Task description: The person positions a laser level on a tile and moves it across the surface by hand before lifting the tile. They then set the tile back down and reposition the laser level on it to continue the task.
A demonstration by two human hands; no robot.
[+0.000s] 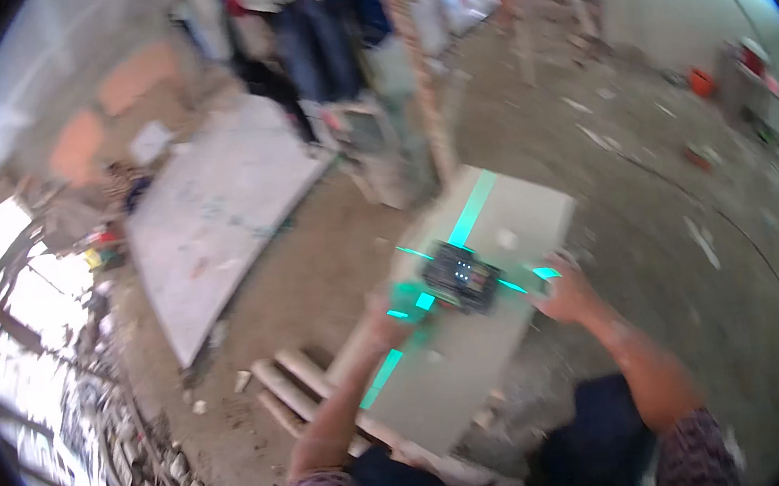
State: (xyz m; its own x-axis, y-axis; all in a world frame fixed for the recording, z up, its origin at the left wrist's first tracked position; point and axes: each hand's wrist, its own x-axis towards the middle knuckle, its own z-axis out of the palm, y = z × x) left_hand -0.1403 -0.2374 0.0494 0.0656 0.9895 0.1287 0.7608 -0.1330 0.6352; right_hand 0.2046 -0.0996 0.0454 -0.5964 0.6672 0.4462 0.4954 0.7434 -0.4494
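Note:
A black laser level (460, 275) sits on a pale rectangular board (534, 214), casting green lines across it and onto both hands. My left hand (392, 317) is at the board's left edge beside the device, its fingers blurred and washed in green light. My right hand (561, 291) is at the board's right edge with green light on its fingers. Whether either hand grips the board cannot be made out through the blur.
Pale poles (281, 384) lie under and beside the board's lower left. A large white panel (216, 214) lies at left, near scattered debris. Clothes (316, 42) hang by a wooden post (434, 124). A cable and an orange container (701, 82) are on the dusty floor at right.

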